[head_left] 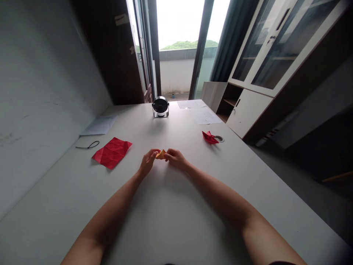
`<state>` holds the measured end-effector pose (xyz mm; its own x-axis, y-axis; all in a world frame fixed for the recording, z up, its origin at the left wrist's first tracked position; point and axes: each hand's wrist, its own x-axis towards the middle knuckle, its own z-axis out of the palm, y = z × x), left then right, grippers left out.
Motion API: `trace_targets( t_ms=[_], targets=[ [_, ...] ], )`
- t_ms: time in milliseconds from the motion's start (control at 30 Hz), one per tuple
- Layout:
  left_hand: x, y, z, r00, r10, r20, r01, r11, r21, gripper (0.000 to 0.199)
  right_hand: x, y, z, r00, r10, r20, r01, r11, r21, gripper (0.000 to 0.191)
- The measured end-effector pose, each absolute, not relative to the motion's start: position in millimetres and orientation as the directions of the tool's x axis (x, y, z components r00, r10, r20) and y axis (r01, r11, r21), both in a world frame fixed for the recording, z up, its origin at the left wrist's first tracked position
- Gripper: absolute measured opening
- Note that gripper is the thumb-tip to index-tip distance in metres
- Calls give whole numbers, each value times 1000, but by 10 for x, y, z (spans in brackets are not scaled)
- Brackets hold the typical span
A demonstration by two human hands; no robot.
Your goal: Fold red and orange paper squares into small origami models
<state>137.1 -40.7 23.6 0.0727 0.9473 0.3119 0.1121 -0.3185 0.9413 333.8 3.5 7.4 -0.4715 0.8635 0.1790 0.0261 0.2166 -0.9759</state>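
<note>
Orange folded paper [161, 155], small, peaked, between my hands at mid-table [171, 213]; cannot tell if it touches the surface. Creased red sheet [112, 152] lies flat at left. My left hand [148, 162]: fingers nearly closed, pinching the paper's left end. My right hand [176, 159]: fingers curled in, gripping its right end. Further right, red paper boat [209, 138] beside a pale ring [222, 139]. Then white cabinet [249, 110]: shelf in its open lower compartment; contents behind glass too dim to tell.

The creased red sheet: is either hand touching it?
No: the left hand and right hand hold the orange folded paper, and the creased red sheet lies apart to their left.
</note>
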Motion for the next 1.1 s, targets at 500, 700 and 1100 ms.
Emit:
trace_targets(
  t_ms=[500, 700, 1100],
  targets=[
    [1362, -325, 70, 117, 971, 207, 120, -221, 968, 54, 3353, 80, -21, -262, 897, 355, 230, 415, -880, 33],
    [1365, -285, 90, 77, 975, 207, -8, -207, 978, 48, 3336, 102, -52, -325, 906, 271, 205, 347, -915, 34],
    [1331, -303, 74, 191, 965, 182, 46, -194, 980, 35, 3330, 55, -24, -374, 890, 261, 256, 369, -893, 41]
  ],
)
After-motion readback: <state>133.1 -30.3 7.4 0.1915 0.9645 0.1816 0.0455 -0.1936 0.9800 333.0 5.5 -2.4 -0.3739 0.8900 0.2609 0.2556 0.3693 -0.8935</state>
